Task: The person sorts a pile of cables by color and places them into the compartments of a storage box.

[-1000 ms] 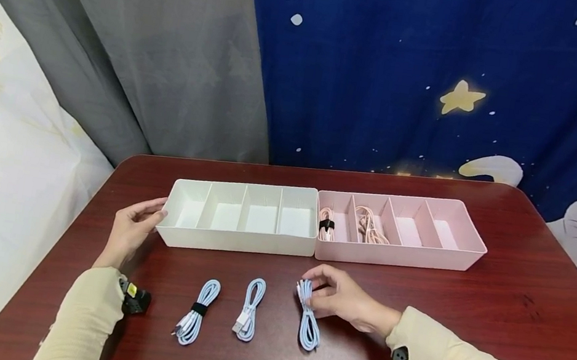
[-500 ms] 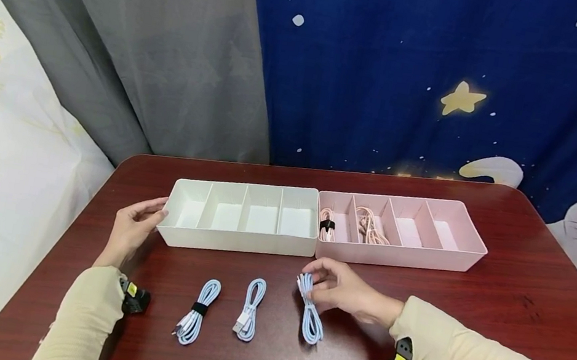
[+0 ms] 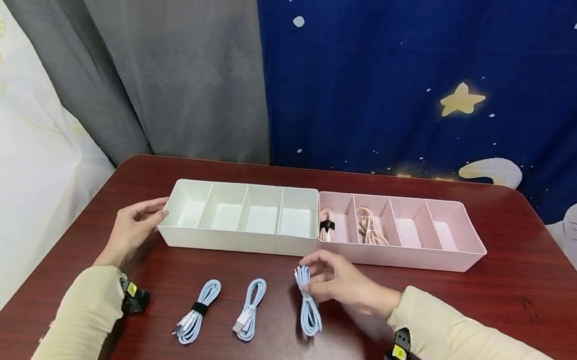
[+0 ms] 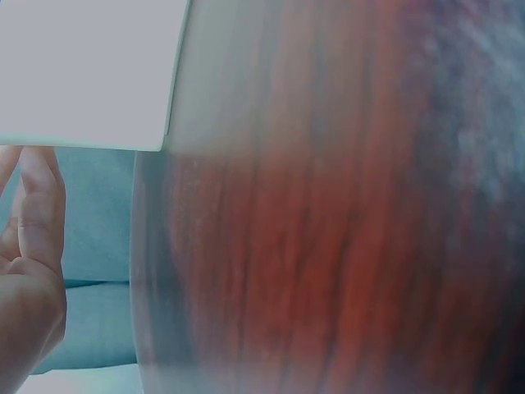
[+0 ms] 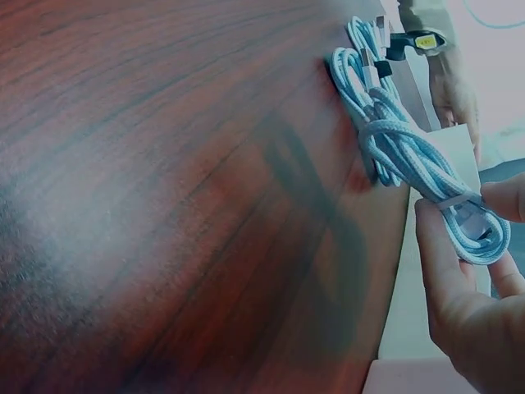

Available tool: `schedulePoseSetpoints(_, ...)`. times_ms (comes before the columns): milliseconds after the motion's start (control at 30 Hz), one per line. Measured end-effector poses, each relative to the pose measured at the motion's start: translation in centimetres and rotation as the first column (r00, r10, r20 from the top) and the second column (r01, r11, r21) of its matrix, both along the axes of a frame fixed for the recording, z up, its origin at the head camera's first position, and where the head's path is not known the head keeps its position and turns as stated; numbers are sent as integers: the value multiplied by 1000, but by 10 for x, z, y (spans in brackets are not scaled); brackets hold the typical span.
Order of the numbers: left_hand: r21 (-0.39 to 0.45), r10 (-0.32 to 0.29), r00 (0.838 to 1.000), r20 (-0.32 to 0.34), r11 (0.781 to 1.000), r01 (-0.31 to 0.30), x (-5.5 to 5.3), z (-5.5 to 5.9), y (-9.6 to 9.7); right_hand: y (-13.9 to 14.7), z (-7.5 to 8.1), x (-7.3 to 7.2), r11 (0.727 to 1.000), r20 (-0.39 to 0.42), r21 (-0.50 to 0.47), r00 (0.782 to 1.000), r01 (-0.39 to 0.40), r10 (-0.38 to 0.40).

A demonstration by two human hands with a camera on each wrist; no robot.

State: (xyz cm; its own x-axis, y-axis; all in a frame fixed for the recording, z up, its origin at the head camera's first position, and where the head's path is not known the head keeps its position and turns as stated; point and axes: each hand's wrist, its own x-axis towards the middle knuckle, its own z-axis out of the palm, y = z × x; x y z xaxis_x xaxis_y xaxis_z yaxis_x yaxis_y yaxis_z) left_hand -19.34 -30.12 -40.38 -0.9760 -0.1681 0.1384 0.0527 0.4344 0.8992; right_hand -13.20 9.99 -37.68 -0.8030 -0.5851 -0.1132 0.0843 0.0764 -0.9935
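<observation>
My right hand [image 3: 343, 283] pinches a coiled light-blue charging cable [image 3: 310, 315] between thumb and fingers, above the table in front of the two boxes. In the right wrist view, the cable [image 5: 414, 160] hangs from the fingertips, a thin band round its coil. My left hand [image 3: 129, 232] touches the left end of a white divided box [image 3: 242, 241] with its fingertips. The left wrist view has those fairly straight fingers [image 4: 39, 209] against the box wall [image 4: 90, 74]. Two more blue cables lie on the table: one with a black strap [image 3: 199, 308], one with its USB plug up [image 3: 249, 311].
A pink divided box [image 3: 400, 258] adjoins the white box's right end. In its left compartments are a pink cable with a black strap [image 3: 326, 225] and a looser pink cable [image 3: 370, 229]. Curtains [image 3: 370, 80] hang behind the dark red wooden table [image 3: 518, 289].
My right hand has risen slightly and moved toward the boxes with the blue cable, whose lower end has lifted. My left hand stays at the white box's end.
</observation>
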Motion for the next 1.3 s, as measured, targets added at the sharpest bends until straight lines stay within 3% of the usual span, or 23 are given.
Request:
schedulePoseSetpoints(500,-2,-4,1000,4,1000,4,0,-1,-2,-2,13,-11,1000,-48,29,999,-9,10)
schedulePoseSetpoints(733,3,-11,1000,10,1000,11,0,-1,-2,-4,18,-19,998,-95,64,995,28,-22)
schedulePoseSetpoints(1000,-6,-4,1000,19,1000,5,0,-2,-3,-3,27,-28,997,-61,36,996,67,-65)
schedulePoseSetpoints(1300,-12,-2,1000,19,1000,2,-1,0,-1,-2,32,-33,995,-74,49,994,86,-82)
